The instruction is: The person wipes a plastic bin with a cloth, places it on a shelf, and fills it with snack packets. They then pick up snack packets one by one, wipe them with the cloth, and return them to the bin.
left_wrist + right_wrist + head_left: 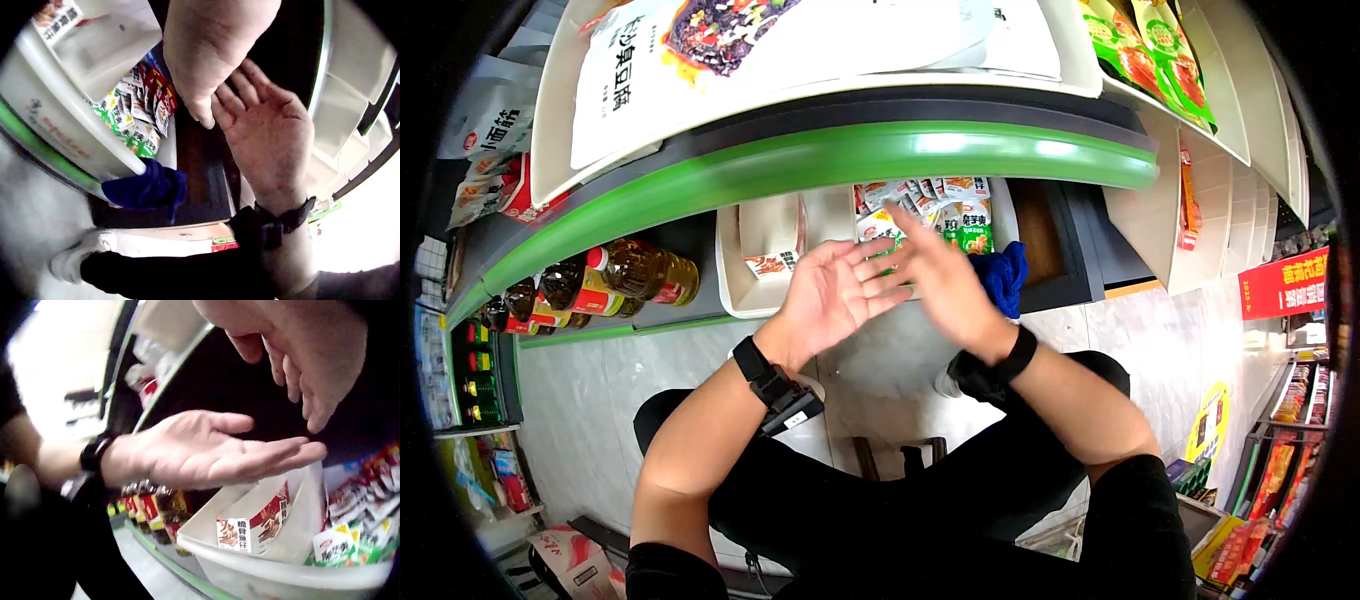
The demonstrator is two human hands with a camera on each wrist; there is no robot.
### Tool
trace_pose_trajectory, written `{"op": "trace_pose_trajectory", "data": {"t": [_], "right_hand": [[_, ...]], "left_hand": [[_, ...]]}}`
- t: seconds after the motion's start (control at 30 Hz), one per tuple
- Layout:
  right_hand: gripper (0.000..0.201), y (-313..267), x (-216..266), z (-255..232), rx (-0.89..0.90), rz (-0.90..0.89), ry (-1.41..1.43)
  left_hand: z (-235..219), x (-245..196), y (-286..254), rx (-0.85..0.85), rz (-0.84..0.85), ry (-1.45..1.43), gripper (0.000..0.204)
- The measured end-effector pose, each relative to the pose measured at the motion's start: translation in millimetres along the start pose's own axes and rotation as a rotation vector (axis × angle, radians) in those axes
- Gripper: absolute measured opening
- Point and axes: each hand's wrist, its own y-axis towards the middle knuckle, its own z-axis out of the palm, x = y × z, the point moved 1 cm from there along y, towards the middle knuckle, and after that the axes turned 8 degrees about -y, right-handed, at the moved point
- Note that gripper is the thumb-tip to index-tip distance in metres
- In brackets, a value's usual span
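Held in the air before the low shelf, my left hand (pixel 830 300) is palm up with its fingers extended. My right hand (pixel 948 285) is tilted over the left fingertips, its fingers straight and slightly blurred. Neither palm carries anything. In the right wrist view the left hand (pixel 200 450) lies flat below the right hand (pixel 306 350). Just behind the hands are a cream bin (pixel 735 270) and small snack packets (pixel 975 215) in red, white and green. A blue cloth (pixel 1005 280) hangs over the bin's right corner.
A green shelf edge (pixel 850 150) curves above the hands, under a bin with large white food bags (pixel 640 90). Oil bottles (pixel 650 275) lie at the left. Stacked cream bins (pixel 1200 210) stand at the right. The person's legs (pixel 1020 440) are below, over a tiled floor (pixel 590 400).
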Motion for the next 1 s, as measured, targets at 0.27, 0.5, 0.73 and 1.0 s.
{"op": "trace_pose_trajectory", "data": {"t": [0.27,0.5,0.73,1.0], "right_hand": [[0.041,-16.3,-21.2,-11.1,-0.048,-0.261,-1.162],[0.044,-53.3,-75.3,-70.7,0.302,0.350,-1.185],[0.034,-56.2,-55.2,-67.0,-0.029,0.257,-1.095],[0.028,-64.1,11.7,-55.6,-0.024,0.342,0.113]], "left_hand": [[35.4,26.0,-7.8,-0.148,0.005,0.074,0.069],[52.3,9.7,-10.2,-0.184,-0.053,0.708,0.054],[19.7,8.6,3.7,-0.415,0.038,1.076,0.029],[26.3,50.9,25.3,-0.122,0.220,1.286,0.031]]}}
